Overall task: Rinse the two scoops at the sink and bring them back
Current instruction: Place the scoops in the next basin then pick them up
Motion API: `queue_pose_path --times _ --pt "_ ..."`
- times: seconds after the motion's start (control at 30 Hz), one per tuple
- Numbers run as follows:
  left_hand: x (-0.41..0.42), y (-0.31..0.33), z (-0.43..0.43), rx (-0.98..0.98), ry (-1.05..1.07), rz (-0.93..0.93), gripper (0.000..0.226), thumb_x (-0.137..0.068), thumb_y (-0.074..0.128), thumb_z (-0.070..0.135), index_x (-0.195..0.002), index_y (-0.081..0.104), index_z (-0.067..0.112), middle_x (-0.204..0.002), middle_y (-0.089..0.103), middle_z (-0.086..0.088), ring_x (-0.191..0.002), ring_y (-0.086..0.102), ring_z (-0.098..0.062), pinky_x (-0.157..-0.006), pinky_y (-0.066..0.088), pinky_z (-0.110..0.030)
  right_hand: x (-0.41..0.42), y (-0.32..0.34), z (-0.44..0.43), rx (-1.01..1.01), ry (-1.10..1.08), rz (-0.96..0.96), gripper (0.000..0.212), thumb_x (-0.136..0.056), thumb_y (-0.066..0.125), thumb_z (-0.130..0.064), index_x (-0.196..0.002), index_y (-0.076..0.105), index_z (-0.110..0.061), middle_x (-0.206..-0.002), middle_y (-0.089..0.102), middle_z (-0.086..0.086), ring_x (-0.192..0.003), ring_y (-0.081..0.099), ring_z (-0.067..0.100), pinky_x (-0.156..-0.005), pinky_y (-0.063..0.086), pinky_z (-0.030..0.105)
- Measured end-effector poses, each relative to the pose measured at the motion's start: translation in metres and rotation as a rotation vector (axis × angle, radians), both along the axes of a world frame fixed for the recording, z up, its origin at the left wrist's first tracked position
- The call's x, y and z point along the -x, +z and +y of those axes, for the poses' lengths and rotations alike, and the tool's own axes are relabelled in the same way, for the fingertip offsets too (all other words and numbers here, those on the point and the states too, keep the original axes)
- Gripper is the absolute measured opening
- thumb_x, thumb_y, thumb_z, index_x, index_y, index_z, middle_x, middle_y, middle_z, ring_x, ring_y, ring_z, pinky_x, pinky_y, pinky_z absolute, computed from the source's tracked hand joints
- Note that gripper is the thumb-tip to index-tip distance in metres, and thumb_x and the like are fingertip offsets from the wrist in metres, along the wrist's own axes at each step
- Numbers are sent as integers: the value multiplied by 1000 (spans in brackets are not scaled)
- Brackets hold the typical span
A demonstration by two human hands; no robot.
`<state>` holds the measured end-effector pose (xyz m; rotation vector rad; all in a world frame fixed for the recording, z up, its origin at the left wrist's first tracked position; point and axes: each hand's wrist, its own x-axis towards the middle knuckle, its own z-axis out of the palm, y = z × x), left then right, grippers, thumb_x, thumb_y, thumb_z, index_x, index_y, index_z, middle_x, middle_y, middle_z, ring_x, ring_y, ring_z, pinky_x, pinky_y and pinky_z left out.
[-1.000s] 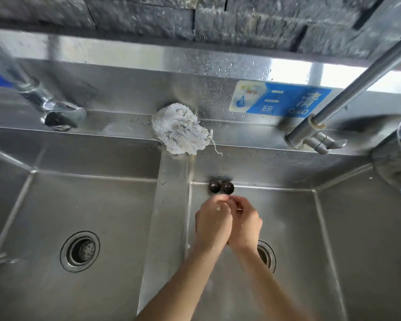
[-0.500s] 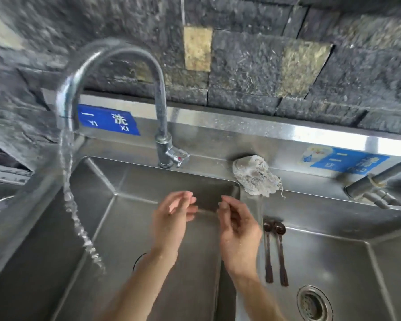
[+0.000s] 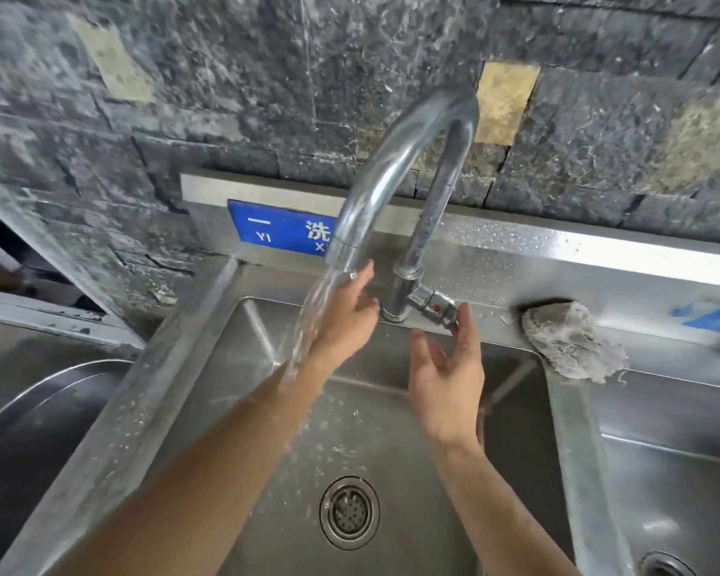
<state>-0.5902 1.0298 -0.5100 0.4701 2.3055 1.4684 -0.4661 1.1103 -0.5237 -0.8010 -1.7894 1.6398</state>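
The two scoops are out of view now. A curved steel faucet (image 3: 404, 160) pours water into the left steel basin (image 3: 233, 367). My left hand (image 3: 346, 313) is open and empty, held in the stream just under the spout. My right hand (image 3: 447, 376) is open and empty too, its fingertips at the faucet's lever handle (image 3: 435, 305); whether they touch it I cannot tell.
A drain strainer (image 3: 349, 512) sits in the basin floor below my arms. A worn grey cloth (image 3: 574, 340) lies on the ledge by the divider (image 3: 578, 451). The second basin (image 3: 674, 471) is at right, a round steel vessel (image 3: 38, 409) at far left. A blue label (image 3: 279, 232) marks the backsplash.
My view swung left from the right basin, where the two scoops were set down, to the left basin. Both hands let go and moved to the running faucet.
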Motion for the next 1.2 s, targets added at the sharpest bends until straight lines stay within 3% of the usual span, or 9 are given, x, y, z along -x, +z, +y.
queue_pose_path --times 0.17,0.3,0.37,0.43,0.6,0.77,0.9,1.03,1.2 --pt "4 12 5 30 -258 -8 71 -99 52 7 -159 16 22 -164 25 0 -125 46 -3 -90 38 -6 13 -4 -24 -25 -34 -38 90 -95 61 -7 -164 4 -25 -167 14 -16 -151 36 20 -120 38 40" --pt "6 7 4 6 -278 28 76 -95 55 2 -156 19 31 -150 45 4 -83 51 15 -67 44 -2 21 -2 -35 -85 -72 -77 93 -93 62 -9 -164 3 -22 -169 25 3 -149 40 24 -119 39 48" --pt "8 4 6 65 -250 51 82 -92 54 -5 -157 18 30 -150 48 -5 -90 54 2 -73 51 -14 21 0 -35 -154 -59 -105 88 -94 62 -12 -164 8 -21 -162 39 3 -136 50 17 -116 42 46" --pt "7 1 9 110 -225 49 85 -91 54 -7 -158 14 29 -150 49 -12 -94 54 -9 -79 54 -27 18 0 -32 -187 -53 -120 85 -93 63 -14 -163 14 -22 -143 52 -25 -117 61 12 -106 49 35" --pt "7 -6 10 118 -242 54 86 -93 51 -4 -158 11 35 -147 45 0 -106 57 -9 -65 44 0 11 1 -25 -222 -1 -117 86 -92 60 -14 -163 12 -21 -153 41 -13 -141 51 22 -116 42 42" --pt "-1 -5 7 228 -201 133 79 -97 53 13 -156 10 43 -111 70 -14 -89 70 -34 -80 56 -49 -2 6 -10 -210 130 -138 87 -91 62 -13 -162 14 -25 -141 36 -39 -139 53 21 -114 45 43" --pt "-19 -15 0 296 -152 287 64 -96 58 16 -153 32 28 -134 65 -3 -99 70 -26 -89 55 -42 -27 10 16 -203 194 -144 80 -89 62 -9 -159 28 -23 -134 50 -31 -123 63 5 -108 50 31" --pt "-56 -24 -3 458 -228 393 26 -94 60 21 -118 70 23 -106 78 -1 -96 74 -23 -84 57 -37 -72 6 60 -221 146 -118 53 -94 67 -9 -142 55 -25 -103 67 -29 -91 70 -7 -79 53 7" --pt "-127 -7 45 507 -481 614 17 -91 55 32 -99 69 31 -79 74 14 -72 71 -11 -63 57 -32 -140 -3 129 -199 57 -154 18 -88 79 -14 -103 75 -22 -85 79 -17 -79 74 -3 -76 56 10"
